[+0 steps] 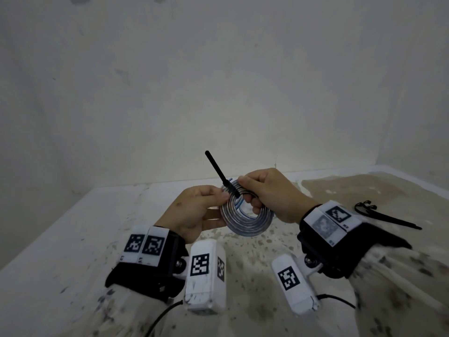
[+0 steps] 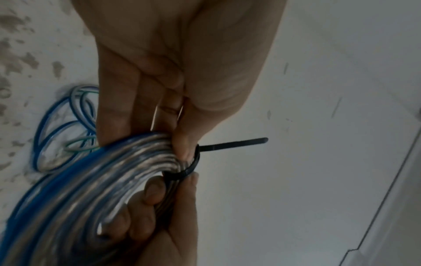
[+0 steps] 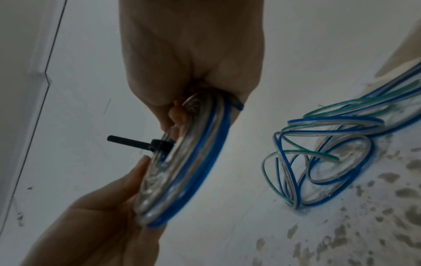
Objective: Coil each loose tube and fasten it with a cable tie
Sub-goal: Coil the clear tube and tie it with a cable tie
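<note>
Between two hands: one coil, one cable tie.

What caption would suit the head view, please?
Both hands, left hand and right hand, hold a coiled tube with a black cable tie around it.

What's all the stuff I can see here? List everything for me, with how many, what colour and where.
coiled tube: one, clear with blue stripe, held up between both hands above the table.
cable tie: one, black, looped round the coil's top, its tail sticking up and left.
loose tubes: a tangled heap, count unclear, clear with blue and green stripes, lying on the table.
spare cable ties: a small black bunch, count unclear, on the table at right.
table: one, white with brownish stains, against a pale wall.
wrist cameras: two, white with black square markers, strapped on the wrists.
left hand: grips the coil's left side.
right hand: grips the coil by the tie.
</note>
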